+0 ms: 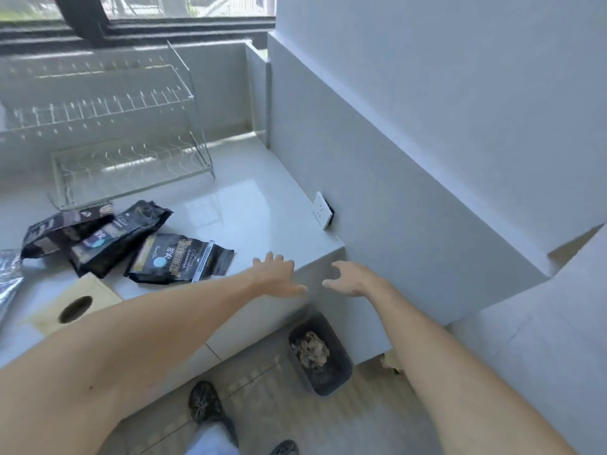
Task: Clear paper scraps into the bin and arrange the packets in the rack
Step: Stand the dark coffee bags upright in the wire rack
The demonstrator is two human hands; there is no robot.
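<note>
Both forearms reach out; left hand [276,270] and right hand [351,279] hang spread and empty by the counter [259,205] corner, above the bin [320,354] holding scraps [312,349]. Clearing looks done. Next, lift the three packets [131,244] into the rack [108,126]. Label writing is unreadable.

a glossy pale desk [249,205] meets a grey wall [427,133] bearing a white socket [323,210]. a dark-framed window [131,14] gives daylight. the floor [377,415] is pale tile.
</note>
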